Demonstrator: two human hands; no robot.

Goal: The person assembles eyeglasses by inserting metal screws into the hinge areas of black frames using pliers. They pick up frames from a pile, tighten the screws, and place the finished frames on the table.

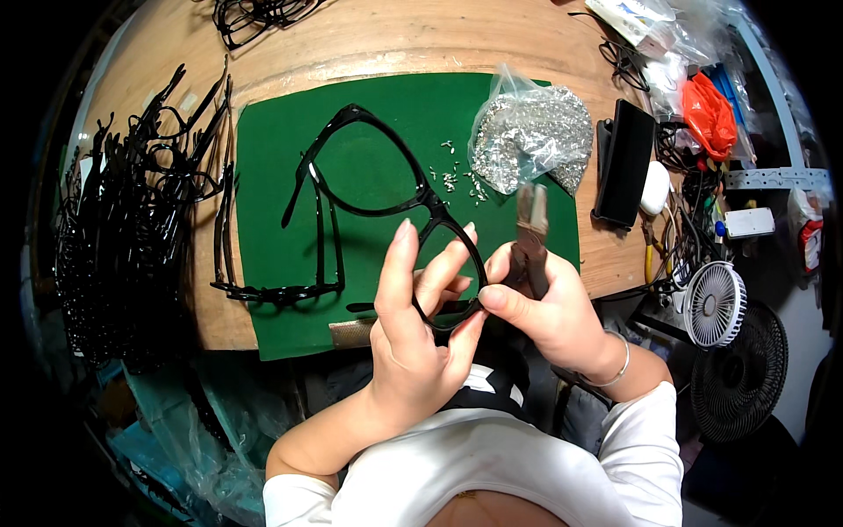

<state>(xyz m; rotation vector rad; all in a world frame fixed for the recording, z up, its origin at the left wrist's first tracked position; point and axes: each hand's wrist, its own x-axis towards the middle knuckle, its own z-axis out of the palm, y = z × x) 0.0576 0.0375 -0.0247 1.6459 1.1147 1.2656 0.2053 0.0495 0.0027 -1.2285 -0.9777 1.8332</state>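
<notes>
Black glasses frames (428, 198) without visible lenses are held up over a green mat (378, 255). My left hand (414, 329) grips them by the near rim, two fingers raised through and beside it. My right hand (555, 307) is closed round a pair of pliers (530, 233), jaws pointing away from me, while its thumb and fingertip touch the rim's right end. A second black pair of glasses frames (279, 292) lies at the mat's left edge. Small silvery metal pieces (450, 180) are scattered on the mat beside a clear bag (531, 132) full of them.
A large heap of black glasses frames (132, 228) covers the table's left side, with more frames (255, 19) at the far edge. On the right are a black phone-like object (625, 162), a white rounded case (655, 187), a red plastic bag (709, 116), yellow-handled pliers (650, 250) and a small fan (716, 304).
</notes>
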